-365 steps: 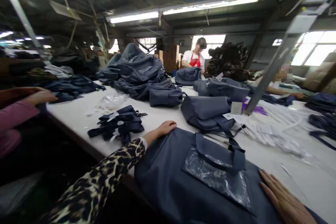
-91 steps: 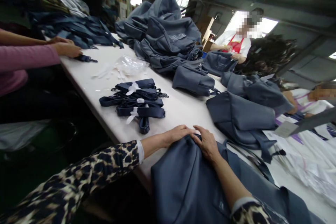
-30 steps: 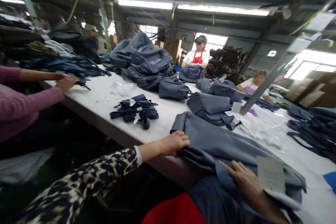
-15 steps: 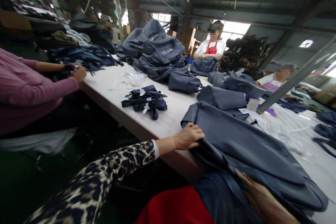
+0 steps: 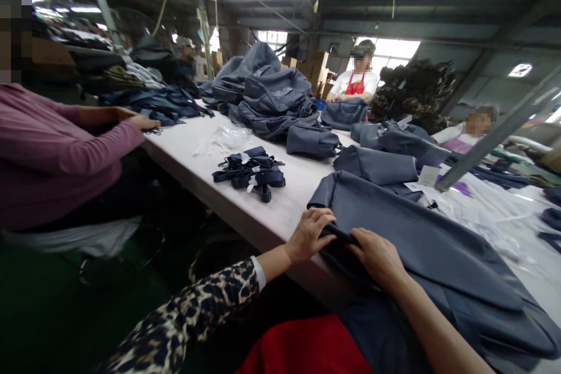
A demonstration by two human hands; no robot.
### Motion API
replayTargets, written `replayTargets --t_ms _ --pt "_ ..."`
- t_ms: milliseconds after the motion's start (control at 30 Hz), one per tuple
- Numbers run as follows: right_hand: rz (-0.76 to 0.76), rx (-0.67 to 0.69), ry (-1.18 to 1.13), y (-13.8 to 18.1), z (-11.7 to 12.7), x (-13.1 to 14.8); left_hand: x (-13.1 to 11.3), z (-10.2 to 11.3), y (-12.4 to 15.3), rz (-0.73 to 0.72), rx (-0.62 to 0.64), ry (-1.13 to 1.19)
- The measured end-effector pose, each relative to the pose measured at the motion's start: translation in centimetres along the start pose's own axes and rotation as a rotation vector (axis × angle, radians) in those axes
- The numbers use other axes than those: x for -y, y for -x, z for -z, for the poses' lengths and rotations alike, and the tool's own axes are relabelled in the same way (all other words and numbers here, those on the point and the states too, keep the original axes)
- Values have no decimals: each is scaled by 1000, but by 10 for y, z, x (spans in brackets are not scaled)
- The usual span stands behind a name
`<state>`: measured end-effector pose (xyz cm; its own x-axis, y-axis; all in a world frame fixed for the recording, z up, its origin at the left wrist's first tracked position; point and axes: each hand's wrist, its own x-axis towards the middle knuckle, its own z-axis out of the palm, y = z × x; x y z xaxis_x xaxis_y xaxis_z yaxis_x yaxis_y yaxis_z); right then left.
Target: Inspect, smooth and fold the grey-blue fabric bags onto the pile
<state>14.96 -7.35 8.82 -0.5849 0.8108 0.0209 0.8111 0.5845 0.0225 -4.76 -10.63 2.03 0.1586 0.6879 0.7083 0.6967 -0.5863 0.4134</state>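
A large dark blue-grey bag (image 5: 421,251) lies along the front edge of the white table, part of it hanging over the side. My left hand (image 5: 310,235) grips its near edge close to the folded end, fingers on top and thumb below. Just to the right, my right hand (image 5: 377,257) is closed on the same edge, with the fabric pinched between thumb and fingers. Left of the bag sits a bundle of dark straps (image 5: 252,174) with white tags.
A tall heap of similar bags (image 5: 272,87) covers the far part of the white table (image 5: 193,155). Clear plastic pieces (image 5: 230,135) lie by the straps. A slanted metal pole (image 5: 477,152) rises at right. A co-worker in a pink top (image 5: 56,152) handles straps at left.
My right hand has moved up and left along the bag's edge, closer to my left hand, which keeps its hold. The co-worker's hands at left have moved over the table edge.
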Motion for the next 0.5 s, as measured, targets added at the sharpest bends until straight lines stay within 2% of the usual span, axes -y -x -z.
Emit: replayTargets --t_ms 67,200,333,500 --pt "-36 -81 -18 -1 -4 -6 -2 -4 21 40 -62 21" --pt "-83 -190 -57 0 -6 -13 1 -21 49 -94 84 -98" --pt "-58 -286 -97 -2 -10 -12 10 -33 55 -77 125 -197" --pt "-28 -325 -138 0 -15 -9 13 -30 57 -85 204 -207"
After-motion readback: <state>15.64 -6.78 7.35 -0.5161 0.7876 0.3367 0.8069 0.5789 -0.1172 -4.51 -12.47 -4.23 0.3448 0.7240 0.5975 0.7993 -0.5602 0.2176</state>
